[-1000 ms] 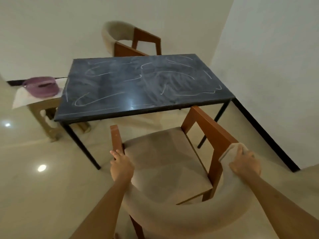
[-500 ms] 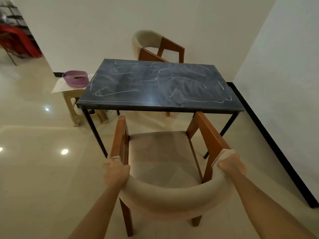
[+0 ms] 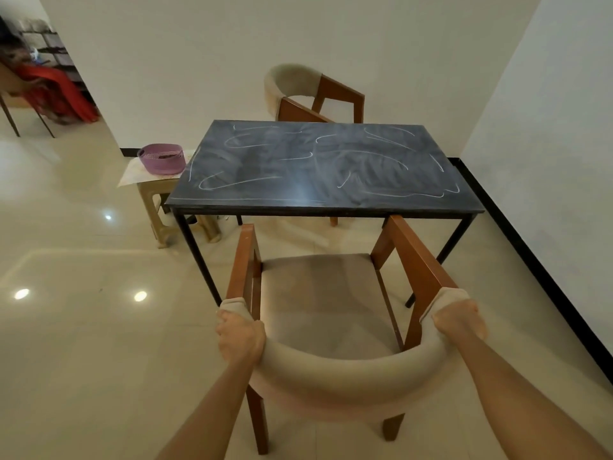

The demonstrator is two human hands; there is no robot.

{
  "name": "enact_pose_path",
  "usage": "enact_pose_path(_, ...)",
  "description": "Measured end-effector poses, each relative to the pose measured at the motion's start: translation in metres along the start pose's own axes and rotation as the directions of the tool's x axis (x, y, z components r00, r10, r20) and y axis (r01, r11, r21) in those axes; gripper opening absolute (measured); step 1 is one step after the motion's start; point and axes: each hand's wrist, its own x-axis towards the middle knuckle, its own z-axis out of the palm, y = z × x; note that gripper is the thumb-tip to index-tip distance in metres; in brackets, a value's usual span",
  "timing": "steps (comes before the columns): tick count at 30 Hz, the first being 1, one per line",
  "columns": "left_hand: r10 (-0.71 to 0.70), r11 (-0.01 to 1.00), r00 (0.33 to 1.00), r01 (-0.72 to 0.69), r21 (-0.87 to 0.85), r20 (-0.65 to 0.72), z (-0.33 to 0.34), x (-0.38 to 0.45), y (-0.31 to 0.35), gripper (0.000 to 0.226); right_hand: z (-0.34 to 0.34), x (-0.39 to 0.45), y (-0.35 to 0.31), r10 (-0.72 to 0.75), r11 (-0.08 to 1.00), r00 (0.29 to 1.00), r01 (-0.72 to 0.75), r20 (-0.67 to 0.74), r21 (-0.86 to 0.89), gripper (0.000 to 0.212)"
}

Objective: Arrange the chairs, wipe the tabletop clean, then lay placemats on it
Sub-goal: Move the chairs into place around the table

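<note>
Starting at the far left, a red cloth (image 3: 54, 91) hangs over furniture in the next room, too blurred to read further. Nearer, a purple basket (image 3: 162, 158) sits on a pale sheet atop a small beige stool (image 3: 159, 207) just beside the table's left end. The dark tabletop (image 3: 318, 167) is streaked with white chalk-like marks and stands on thin black legs. Behind it, a second chair (image 3: 308, 91) stands near the wall, angled to the table. In front, the near chair (image 3: 321, 293) faces the table, its wooden arm fronts just under the table's near edge. The left hand (image 3: 239, 338) grips the left end of the padded curved backrest, fingers wrapped round it. The right hand (image 3: 459, 318) grips the right end likewise. A black skirting runs along the right wall.
</note>
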Motion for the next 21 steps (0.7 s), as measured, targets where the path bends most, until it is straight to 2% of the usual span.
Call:
enact_pose_path(4, 0.034, 0.999, 0.999, -0.034, 0.013, -0.004, -0.01, 0.022, 0.003, 0.067, 0.007, -0.004, -0.01, 0.073, 0.992, 0.997, -0.076, 0.04, 0.104, 0.047)
enact_pose_path(8, 0.102, 0.995, 0.995, -0.102, 0.021, -0.01, -0.022, 0.046, 0.009, 0.05, 0.02, -0.016, -0.015, 0.098, 0.99, 0.995, -0.096, -0.015, 0.102, 0.051)
enact_pose_path(11, 0.119, 0.993, 0.992, -0.119, 0.015, -0.031, -0.025, 0.055, 0.013, 0.042, 0.023, -0.024, -0.012, 0.06, 0.99, 0.998, -0.057, -0.015, 0.13, 0.031)
enact_pose_path(12, 0.119, 0.993, 0.992, -0.118, 0.019, -0.032, -0.026, 0.055, 0.014, 0.041, 0.024, -0.024, -0.012, 0.063, 0.989, 0.997, -0.057, -0.038, 0.138, 0.028)
enact_pose_path(14, 0.112, 0.993, 0.994, -0.111, 0.035, -0.019, -0.024, 0.055, 0.014, 0.041, 0.03, -0.027, -0.014, 0.099, 0.989, 0.989, -0.084, -0.114, 0.122, 0.033)
enact_pose_path(17, 0.108, 0.993, 0.994, -0.106, 0.049, -0.023, -0.023, 0.056, 0.012, 0.045, 0.042, -0.025, -0.014, 0.091, 0.996, 0.977, -0.087, -0.195, 0.027, 0.028)
enact_pose_path(20, 0.117, 0.992, 0.993, -0.117, 0.05, -0.004, -0.022, 0.055, 0.01, 0.049, 0.045, -0.023, -0.013, 0.081, 0.997, 0.979, -0.078, -0.186, 0.024, 0.024)
enact_pose_path(21, 0.119, 0.991, 0.993, -0.119, 0.061, 0.005, -0.022, 0.055, 0.01, 0.05, 0.042, -0.026, -0.016, 0.105, 0.992, 0.976, -0.09, -0.192, 0.087, 0.023)
